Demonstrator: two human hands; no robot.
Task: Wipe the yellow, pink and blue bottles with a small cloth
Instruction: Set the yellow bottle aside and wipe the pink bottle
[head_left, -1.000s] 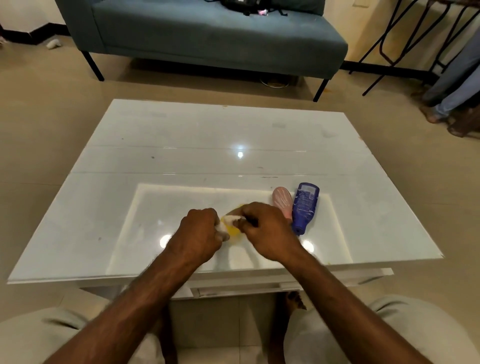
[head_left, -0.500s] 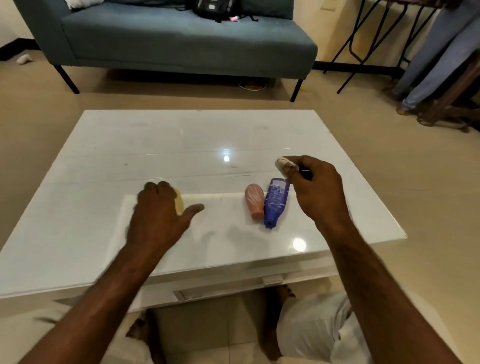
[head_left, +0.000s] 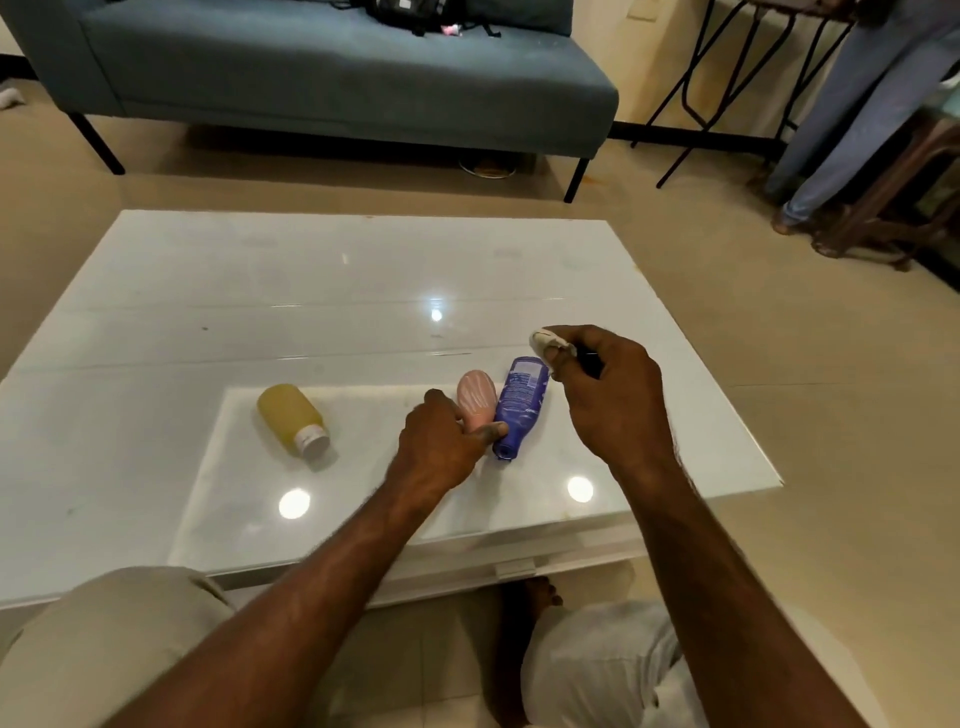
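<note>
1. The pink bottle (head_left: 476, 399) and blue bottle (head_left: 521, 404) lie touching, with no gap between them.
2. Left of the pink bottle, the table (head_left: 156, 322) is bare up to the yellow bottle (head_left: 292, 419).
3. Behind the pink bottle, the table is bare.

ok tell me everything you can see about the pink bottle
The pink bottle is small, looks like soft plastic, with pale streaks down its rounded body. It lies on its side on the white table, fat end away from the person, narrow end toward them. The left hand grips that narrow end, hiding any cap. It lies right against the blue bottle on its right.
</note>
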